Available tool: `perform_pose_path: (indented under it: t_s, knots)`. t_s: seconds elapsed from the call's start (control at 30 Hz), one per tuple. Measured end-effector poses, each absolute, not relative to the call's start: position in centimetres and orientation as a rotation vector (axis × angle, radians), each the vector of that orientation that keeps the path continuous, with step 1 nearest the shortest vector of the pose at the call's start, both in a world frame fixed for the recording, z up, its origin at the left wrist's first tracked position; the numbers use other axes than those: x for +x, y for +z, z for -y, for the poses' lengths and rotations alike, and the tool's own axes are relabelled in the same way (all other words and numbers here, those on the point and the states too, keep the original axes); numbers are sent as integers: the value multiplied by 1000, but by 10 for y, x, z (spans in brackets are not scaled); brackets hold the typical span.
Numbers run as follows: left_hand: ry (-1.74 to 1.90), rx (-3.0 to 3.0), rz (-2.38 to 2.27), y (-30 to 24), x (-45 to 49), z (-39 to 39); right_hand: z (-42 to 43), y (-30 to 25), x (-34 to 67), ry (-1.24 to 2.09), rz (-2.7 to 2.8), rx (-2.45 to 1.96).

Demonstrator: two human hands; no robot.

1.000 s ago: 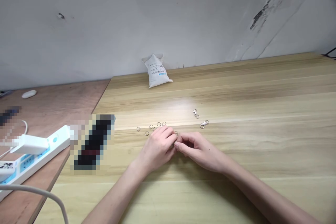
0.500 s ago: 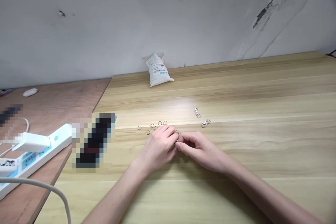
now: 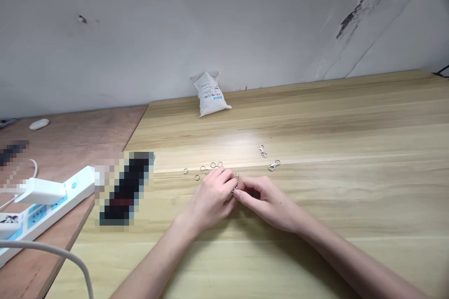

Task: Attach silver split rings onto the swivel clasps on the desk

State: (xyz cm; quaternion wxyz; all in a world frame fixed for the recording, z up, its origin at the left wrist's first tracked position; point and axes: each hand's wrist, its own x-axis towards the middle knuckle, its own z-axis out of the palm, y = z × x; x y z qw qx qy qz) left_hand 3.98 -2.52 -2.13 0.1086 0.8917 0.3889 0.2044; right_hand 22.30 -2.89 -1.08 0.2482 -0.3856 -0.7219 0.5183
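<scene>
Silver metal, a small ring (image 3: 234, 190) as far as my fingers let me see, sits at the centre of my work: my left grip (image 3: 210, 198) and right grip (image 3: 268, 201) are both clenched on it, fingertips meeting just above the pale wooden desk (image 3: 315, 247). Just beyond lie scattered split rings (image 3: 206, 168), with two lobster clasps (image 3: 274, 165) off to the right. Farther away, a white bag (image 3: 209, 96) stands by the scuffed wall (image 3: 224, 18); a white power strip (image 3: 52, 210) lies leftward on a plywood desk (image 3: 70, 140).
</scene>
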Motion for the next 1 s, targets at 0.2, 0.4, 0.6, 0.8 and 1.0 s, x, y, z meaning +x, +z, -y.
perform_pose_path:
  t_s: [0.2,0.4,0.6,0.8,1.0]
  knots:
    - [578,2616,-1127,-19,41,26,28,-13,224,1233,2034,-1048]
    - [617,2603,-1172,-19,37,22,23,-21,229,950,2160,-1105]
    - [562,2650,-1179,-16,32,19,20,-26,230,788,2251,-1158]
    - [535,2687,-1118,-13,24,15,21,-27,231,722,2290,-1154]
    - [542,2718,-1112,-12,21,11,21,-27,231,731,2293,-1144]
